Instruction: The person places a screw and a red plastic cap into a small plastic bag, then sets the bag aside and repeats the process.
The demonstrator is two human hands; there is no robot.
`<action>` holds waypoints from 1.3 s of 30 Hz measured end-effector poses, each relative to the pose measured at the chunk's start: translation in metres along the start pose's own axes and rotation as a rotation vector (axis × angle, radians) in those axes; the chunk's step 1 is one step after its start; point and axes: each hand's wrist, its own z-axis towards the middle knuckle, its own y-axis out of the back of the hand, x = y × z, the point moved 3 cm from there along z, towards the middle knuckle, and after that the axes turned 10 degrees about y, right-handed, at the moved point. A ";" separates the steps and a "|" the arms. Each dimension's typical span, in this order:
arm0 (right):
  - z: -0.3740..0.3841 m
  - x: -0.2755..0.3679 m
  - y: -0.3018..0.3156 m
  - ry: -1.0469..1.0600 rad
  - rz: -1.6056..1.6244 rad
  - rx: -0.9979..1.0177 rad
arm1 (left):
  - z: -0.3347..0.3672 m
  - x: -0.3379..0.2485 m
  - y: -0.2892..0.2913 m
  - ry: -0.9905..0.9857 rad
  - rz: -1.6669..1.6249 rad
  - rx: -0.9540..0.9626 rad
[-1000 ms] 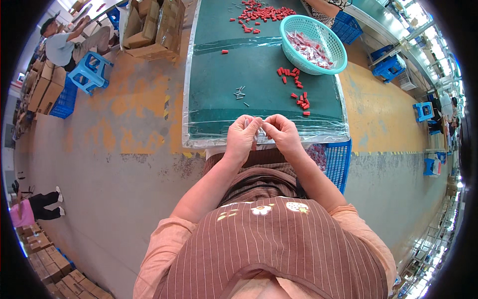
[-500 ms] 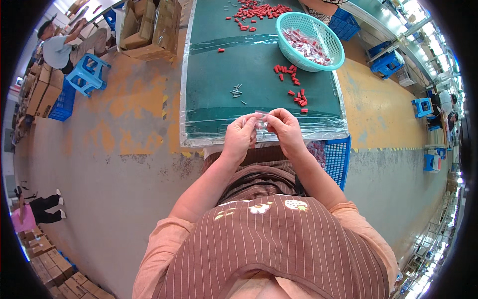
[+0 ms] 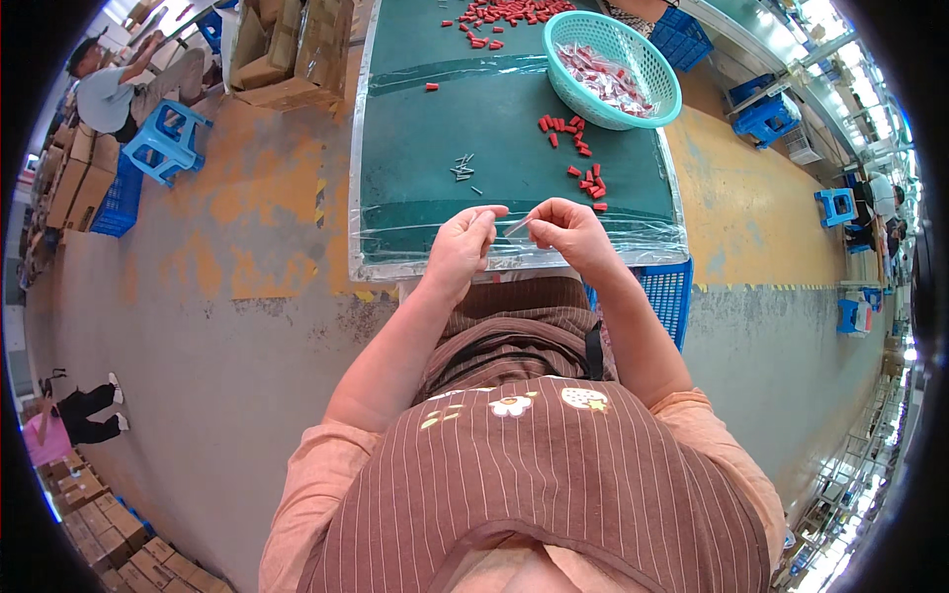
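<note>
Moved apart since half a second ago, from nearly meeting to a plain gap: left hand [image 3: 462, 249] and right hand [image 3: 576, 235]. Pinched between right thumb and fingers, above the near edge of the green table [image 3: 415, 138]: a thin pale strip [image 3: 517, 227], slanting down toward the left fingers, too small to identify; contact with them hard to make out. Left thumb close to the fingers, index stretched rightward; cannot tell whether pressed together or pinching something. Beyond, small metal pins [image 3: 462, 168] and loose red caps [image 3: 593, 185]. Cut off at the top edge, a bigger red heap [image 3: 514, 12]. In the pale green basket [image 3: 652, 59], jumbled clear packets [image 3: 593, 74], hard to tell apart. Partly hidden behind the right forearm [image 3: 647, 331], a blue crate [image 3: 667, 296].
</note>
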 end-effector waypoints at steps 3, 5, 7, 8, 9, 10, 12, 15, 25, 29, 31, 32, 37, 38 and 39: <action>0.003 0.008 0.004 0.002 -0.069 0.044 | -0.010 -0.012 -0.013 0.009 0.243 -0.034; 0.006 0.011 0.005 0.003 -0.204 0.112 | -0.006 -0.009 -0.011 -0.028 0.334 -0.048; 0.009 0.013 0.005 0.003 -0.215 0.129 | -0.004 -0.008 -0.008 -0.067 0.424 -0.064; 0.011 0.013 0.005 0.001 -0.236 0.169 | -0.003 -0.009 -0.007 -0.043 0.447 -0.080; 0.012 0.013 0.005 -0.001 -0.258 0.208 | -0.002 -0.009 -0.006 -0.019 0.469 -0.095; 0.013 0.013 0.005 -0.002 -0.259 0.207 | -0.001 -0.009 -0.006 -0.019 0.469 -0.094; 0.016 0.015 0.004 0.052 -0.312 0.185 | 0.002 -0.008 -0.003 -0.013 0.556 -0.139; 0.012 0.030 -0.002 0.482 -0.779 -0.194 | 0.007 -0.005 0.004 -0.037 0.466 -0.198; -0.001 0.001 -0.022 0.111 -0.515 0.008 | -0.004 0.012 -0.002 -0.466 0.702 -0.325; 0.002 0.002 -0.022 0.132 -0.483 0.039 | -0.006 0.002 -0.002 -0.285 0.748 -0.302; 0.008 0.003 -0.023 0.135 -0.485 0.051 | -0.002 0.000 0.001 -0.250 0.679 -0.285; 0.009 0.003 -0.023 0.141 -0.474 0.047 | -0.003 -0.001 0.002 -0.250 0.679 -0.287; 0.010 0.010 -0.033 0.280 -0.520 0.045 | -0.003 0.007 0.008 -0.427 0.746 -0.371; 0.008 0.002 -0.026 0.267 -0.583 0.047 | -0.003 0.011 0.005 -0.447 0.713 -0.332; 0.004 0.000 -0.022 0.247 -0.582 0.026 | 0.004 0.020 0.003 -0.437 0.665 -0.298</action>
